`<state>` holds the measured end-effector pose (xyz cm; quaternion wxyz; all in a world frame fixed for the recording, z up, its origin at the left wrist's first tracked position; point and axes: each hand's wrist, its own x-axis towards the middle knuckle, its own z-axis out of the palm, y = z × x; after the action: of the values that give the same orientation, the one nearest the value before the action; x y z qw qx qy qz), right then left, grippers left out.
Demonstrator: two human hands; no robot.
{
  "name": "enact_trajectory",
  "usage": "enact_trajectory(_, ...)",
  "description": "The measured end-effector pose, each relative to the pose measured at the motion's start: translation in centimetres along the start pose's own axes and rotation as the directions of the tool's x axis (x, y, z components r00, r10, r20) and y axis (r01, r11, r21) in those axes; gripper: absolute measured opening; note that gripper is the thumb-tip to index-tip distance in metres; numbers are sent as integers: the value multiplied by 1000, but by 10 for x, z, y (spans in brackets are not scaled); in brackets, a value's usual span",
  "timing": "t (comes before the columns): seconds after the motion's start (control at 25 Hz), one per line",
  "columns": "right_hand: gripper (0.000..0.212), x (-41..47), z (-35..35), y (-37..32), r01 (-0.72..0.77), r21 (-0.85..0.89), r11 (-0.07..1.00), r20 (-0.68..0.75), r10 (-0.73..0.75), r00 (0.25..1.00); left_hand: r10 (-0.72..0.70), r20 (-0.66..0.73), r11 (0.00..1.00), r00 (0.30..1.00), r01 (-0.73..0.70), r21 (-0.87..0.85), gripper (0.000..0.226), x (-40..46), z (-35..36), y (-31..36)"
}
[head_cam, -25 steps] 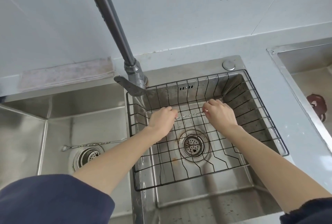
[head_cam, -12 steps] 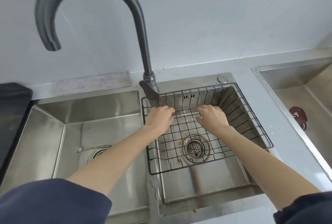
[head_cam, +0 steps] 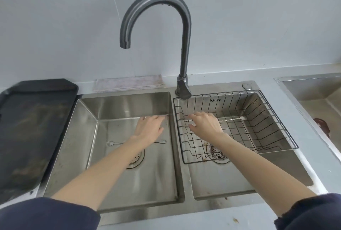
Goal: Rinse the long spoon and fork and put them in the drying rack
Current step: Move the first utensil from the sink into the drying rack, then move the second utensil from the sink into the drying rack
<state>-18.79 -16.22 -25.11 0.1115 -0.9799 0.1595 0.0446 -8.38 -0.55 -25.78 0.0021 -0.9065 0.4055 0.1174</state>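
- Head view: the long spoon [head_cam: 232, 119] lies in the drying rack [head_cam: 280, 132], bowl toward the rack's right side, its handle running left under my right hand [head_cam: 204, 124]. I take it as already placed.
- My right hand's fingers [head_cam: 192, 117] are loosely spread over the rack wires; I cannot tell whether they touch the handle end.
- The fork [head_cam: 162, 141] lies flat on the floor of the left basin [head_cam: 114, 165], near the drain, part of it hidden behind my left wrist.
- My left hand [head_cam: 149, 128] hangs over that basin, fingers together and holding nothing, well placed to drop onto the fork.
- The tap [head_cam: 155, 8] spout points over the left basin, which suits rinsing the fork there.
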Motion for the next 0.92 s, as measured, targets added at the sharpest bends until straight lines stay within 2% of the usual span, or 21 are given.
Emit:
enact_trajectory(0.2, 34, 14, 17, -53, 42, 33, 999, 19, -43, 999, -87, 60, 996, 994, 87, -1, 48, -28, 9, -54)
enact_trajectory(0.48, 38, 43, 55, -99, 78, 13, 997, 154, -79, 985, -170, 150, 985, 974, 171, 3, 48, -38, 28, -118)
enact_trajectory(0.76, 37, 66, 92, -112, 26, 2, 1000, 271, -26, 962, -148, 222, 985, 964, 163, -54, 44, -22, 61, -147)
enact_trajectory(0.92, 35, 82, 114, -114, -25, 52, 998, 317, 7, 948, -145, 280, 983, 949, 171, -73, 42, -5, 87, -159)
